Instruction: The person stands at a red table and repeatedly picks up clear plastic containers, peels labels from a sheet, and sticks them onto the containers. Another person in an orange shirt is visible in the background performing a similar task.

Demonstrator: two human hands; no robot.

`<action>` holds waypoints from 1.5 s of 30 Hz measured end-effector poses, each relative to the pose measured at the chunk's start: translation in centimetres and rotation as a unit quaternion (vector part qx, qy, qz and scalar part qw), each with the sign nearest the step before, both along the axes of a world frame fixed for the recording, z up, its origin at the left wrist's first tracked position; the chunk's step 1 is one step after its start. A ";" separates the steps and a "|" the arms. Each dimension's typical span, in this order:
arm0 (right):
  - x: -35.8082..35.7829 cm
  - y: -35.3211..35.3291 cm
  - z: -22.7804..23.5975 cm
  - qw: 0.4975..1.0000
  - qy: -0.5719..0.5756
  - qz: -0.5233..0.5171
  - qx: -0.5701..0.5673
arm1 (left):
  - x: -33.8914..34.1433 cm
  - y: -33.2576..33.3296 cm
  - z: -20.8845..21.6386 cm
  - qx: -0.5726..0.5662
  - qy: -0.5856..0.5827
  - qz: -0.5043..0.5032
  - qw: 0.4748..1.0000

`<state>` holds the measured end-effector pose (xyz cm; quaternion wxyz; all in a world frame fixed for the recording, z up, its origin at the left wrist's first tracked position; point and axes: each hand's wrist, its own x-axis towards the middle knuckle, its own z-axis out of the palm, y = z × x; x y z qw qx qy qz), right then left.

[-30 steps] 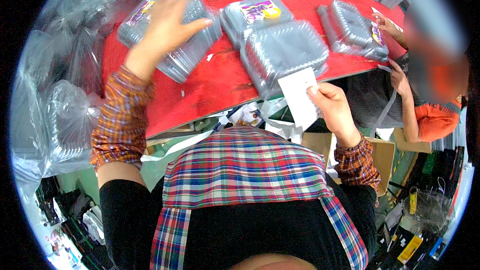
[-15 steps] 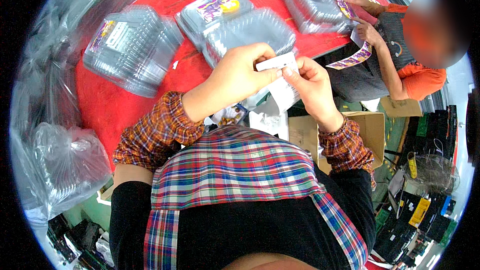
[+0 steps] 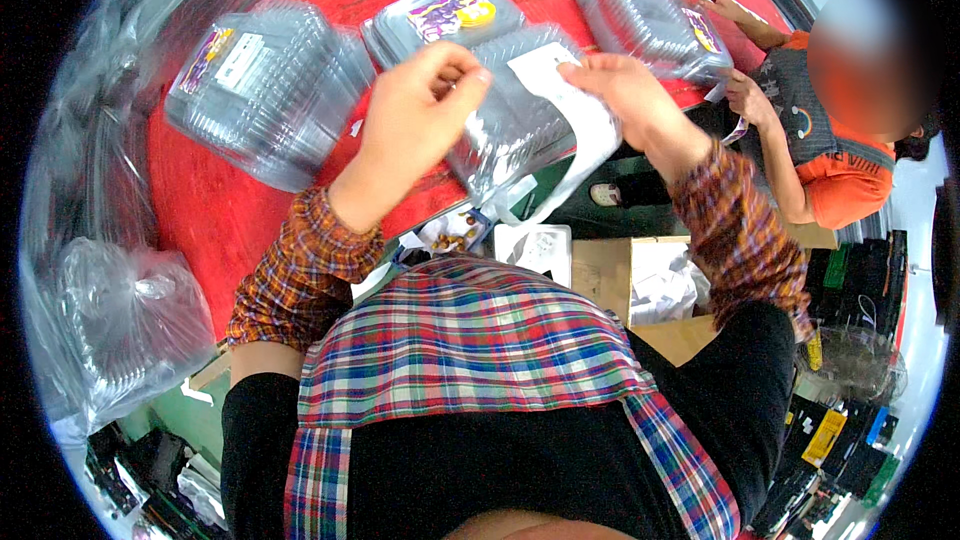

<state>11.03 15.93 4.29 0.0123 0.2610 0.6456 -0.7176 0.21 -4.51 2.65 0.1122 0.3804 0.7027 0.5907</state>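
Note:
My right hand (image 3: 635,95) pinches the upper end of a white label strip (image 3: 592,135), which curls down past the table edge. To its left, my left hand (image 3: 420,105) has thumb and fingertips pressed together; anything between them is too small to make out. Both hands hover over a stack of clear plastic containers (image 3: 515,125). Just behind it sits another container stack (image 3: 385,38) bearing a purple and yellow sticker (image 3: 455,12). Left of my left hand stands a taller clear container stack (image 3: 300,105), with a white label (image 3: 240,62) and a purple sticker on top.
Across the red table (image 3: 200,250), a co-worker in orange handles a sticker strip beside another container stack (image 3: 640,25). Below the table edge are a white tray (image 3: 545,252) and a cardboard box (image 3: 603,278) with white paper. A plastic-wrapped bundle (image 3: 140,330) stands at left.
My hands have moved apart, the left one leftward and the right one up and right. The label strip now stretches from my right hand alone. The co-worker's sticker strip has dropped mostly from sight.

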 end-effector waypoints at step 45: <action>13.5 -3.5 -8.2 0.971 0.026 -0.105 -0.215 | -1.2 4.7 3.2 -0.373 0.371 -0.143 0.838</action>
